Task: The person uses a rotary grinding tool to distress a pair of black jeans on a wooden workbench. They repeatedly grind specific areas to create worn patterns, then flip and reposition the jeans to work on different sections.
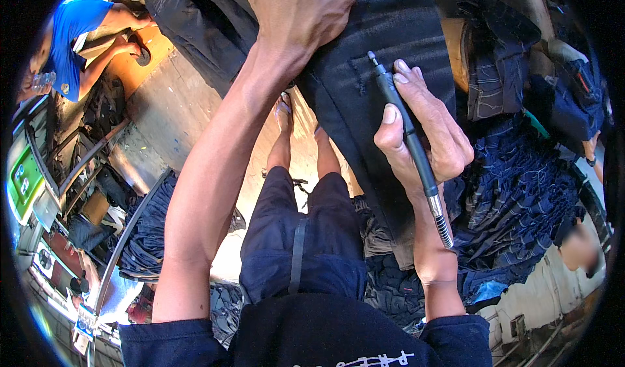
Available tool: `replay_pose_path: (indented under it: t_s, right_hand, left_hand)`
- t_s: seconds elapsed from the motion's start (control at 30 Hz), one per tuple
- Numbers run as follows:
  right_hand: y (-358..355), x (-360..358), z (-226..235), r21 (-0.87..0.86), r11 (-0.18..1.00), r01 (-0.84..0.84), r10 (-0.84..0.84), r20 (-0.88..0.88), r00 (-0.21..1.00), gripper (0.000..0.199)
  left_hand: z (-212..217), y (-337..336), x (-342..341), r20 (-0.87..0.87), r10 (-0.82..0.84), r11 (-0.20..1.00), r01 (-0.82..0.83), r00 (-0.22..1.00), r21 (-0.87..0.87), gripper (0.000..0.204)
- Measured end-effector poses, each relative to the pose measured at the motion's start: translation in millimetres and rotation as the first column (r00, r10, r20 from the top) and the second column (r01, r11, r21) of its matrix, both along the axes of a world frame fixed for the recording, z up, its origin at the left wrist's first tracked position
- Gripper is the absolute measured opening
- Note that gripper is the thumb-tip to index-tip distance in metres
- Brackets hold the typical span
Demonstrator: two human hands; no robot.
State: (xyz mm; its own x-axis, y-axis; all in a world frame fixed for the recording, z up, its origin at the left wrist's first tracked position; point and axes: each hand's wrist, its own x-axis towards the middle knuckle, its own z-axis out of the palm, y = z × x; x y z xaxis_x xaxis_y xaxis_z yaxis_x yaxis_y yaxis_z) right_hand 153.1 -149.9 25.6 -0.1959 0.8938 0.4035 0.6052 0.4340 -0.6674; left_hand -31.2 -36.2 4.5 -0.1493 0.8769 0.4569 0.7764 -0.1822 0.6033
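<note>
My right hand (433, 129) holds a dark pen-shaped rotary tool handpiece (410, 129) between thumb and fingers. Its narrow metal tip points up and away from me, and a metal coil spring trails from its rear end over my wrist. Under the tip lies a pair of black jeans (335, 100) with paler worn streaks and a small roughened, stitched-looking mark near the tip; whether the tip touches the cloth I cannot tell. At the top edge my left hand (303, 12) is closed on the jeans, its fingertips partly hidden.
A large pile of dark blue garments (514, 197) is heaped on the right, with folded dark jeans (491, 84) above it. More garments (151, 227) lie on the left. A person in blue clothing (81, 22) sits at the upper left, beyond the wooden floor (163, 110). Another person (579, 246) is at the right edge.
</note>
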Motion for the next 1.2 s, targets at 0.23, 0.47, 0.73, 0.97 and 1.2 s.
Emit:
replay_pose_path:
  t_s: [0.23,0.47,0.73,0.97,1.2]
  right_hand:
    - [-8.4,3.9,2.9,-0.006,1.0,-0.009,0.009,0.023,1.0,0.033]
    - [-17.5,7.4,4.7,-0.03,0.999,0.011,-0.01,0.042,0.999,0.032]
    - [-28.6,14.8,4.9,-0.064,0.998,0.016,-0.014,0.029,0.999,0.031]
    - [-28.5,16.4,2.5,-0.018,0.999,-0.051,0.05,-0.044,0.998,0.028]
    - [-27.9,16.8,1.7,-0.016,0.997,-0.074,0.073,-0.03,0.997,0.029]
  left_hand:
    - [-3.3,2.5,-0.4,-0.025,0.02,1.0,-0.02,0.999,-0.007,0.045]
    - [-6.0,0.3,-0.9,-0.023,0.009,1.0,-0.009,1.0,0.02,0.047]
    - [-5.0,0.3,0.9,0.022,0.034,0.999,-0.035,0.999,0.031,0.049]
    - [-4.4,1.3,3.0,0.033,0.036,0.999,-0.036,0.999,0.002,0.048]
    - [-4.0,1.4,3.9,0.013,0.038,0.999,-0.038,0.999,-0.008,0.045]
